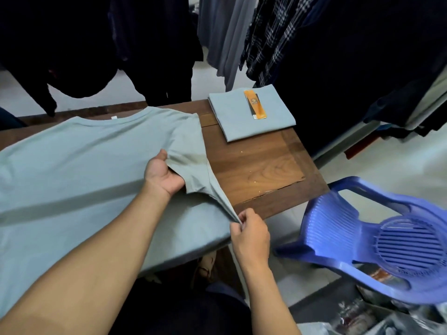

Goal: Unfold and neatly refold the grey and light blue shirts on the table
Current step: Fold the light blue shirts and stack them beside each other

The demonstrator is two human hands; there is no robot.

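Fingers (245,217), L hand (164,174) + R hand (250,234), tight on grey shirt (84,170) sleeve (186,146).

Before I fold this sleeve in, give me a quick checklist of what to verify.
1. Left hand grips the sleeve of the grey shirt: ok.
2. Right hand pinches the sleeve's edge: ok.
3. Shirt body smooth on the table: ok.
4. Shirt's near edge on the table: not ok, it hangs over.
5. Folded light blue shirt lies apart: ok.
6. Other sleeve flat: cannot tell, out of frame.
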